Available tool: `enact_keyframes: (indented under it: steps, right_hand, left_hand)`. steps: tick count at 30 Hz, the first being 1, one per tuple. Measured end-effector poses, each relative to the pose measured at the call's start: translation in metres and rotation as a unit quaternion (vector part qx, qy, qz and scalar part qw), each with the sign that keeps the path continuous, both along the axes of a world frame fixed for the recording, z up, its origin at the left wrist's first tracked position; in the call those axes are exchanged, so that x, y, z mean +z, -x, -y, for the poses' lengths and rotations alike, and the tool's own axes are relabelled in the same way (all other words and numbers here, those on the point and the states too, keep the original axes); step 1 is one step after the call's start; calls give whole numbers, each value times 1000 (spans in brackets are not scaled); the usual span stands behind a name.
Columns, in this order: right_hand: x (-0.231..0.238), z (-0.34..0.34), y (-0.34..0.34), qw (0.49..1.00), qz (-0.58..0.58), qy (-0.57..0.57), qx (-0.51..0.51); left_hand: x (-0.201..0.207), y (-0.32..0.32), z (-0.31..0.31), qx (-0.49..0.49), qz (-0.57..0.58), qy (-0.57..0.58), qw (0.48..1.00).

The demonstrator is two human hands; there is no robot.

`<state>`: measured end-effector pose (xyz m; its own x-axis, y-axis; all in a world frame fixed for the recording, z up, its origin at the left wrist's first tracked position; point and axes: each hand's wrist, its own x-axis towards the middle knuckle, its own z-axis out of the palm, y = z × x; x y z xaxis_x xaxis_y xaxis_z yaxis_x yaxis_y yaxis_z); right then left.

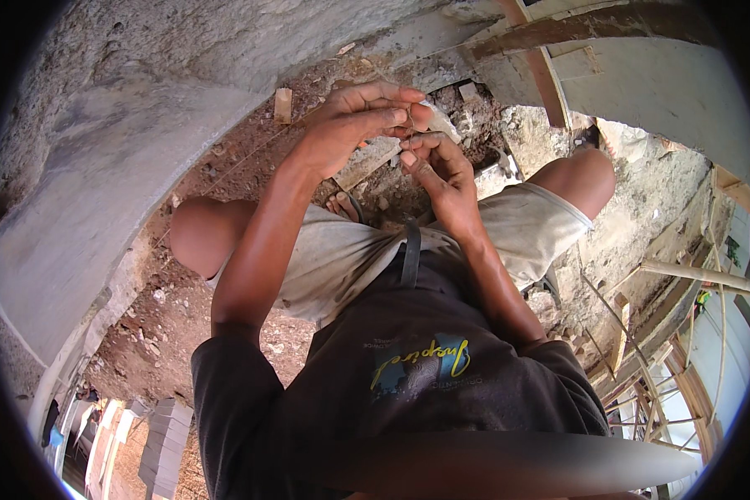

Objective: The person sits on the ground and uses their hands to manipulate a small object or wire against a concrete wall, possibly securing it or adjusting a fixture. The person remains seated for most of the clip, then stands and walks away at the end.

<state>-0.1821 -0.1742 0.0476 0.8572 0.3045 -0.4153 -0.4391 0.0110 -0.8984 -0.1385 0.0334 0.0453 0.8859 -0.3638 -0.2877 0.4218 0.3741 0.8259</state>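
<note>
My left hand [362,121] and my right hand [443,171] meet in front of me, above the ground between my knees. Both are closed, with thumbs and fingertips pinched on a thin line [262,148] that looks like string or fine wire. It stretches from my left hand down to the left past my knee. A short bit of it shows between the fingertips of the two hands. Behind my fingers lies a pale block or slab piece [371,162], partly covered by them.
A smooth grey concrete face [125,175] curves along my left. A small wood piece [283,106] lies on the reddish, rubble-strewn soil [175,333]. Ahead to the right are wooden boards [546,83] against a grey panel. Poles and timber [696,273] stand at right.
</note>
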Motion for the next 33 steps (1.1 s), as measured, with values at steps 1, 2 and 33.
enact_keyframes:
  steps: [1, 2, 33]
  right_hand:
    - [-1, 0, 2, 1000, 9, 22, 8]
    - [-1, 0, 3, 999, 22, 41, 16]
    - [-43, 61, -6, 978, 87, -36, -184]
  left_hand:
    - [0, 1, 1, -1, -16, 2, 1000]
    - [1, 1, 2, 1, -27, 2, 1000]
    - [-32, -62, 65, -28, -180, 64, 981]
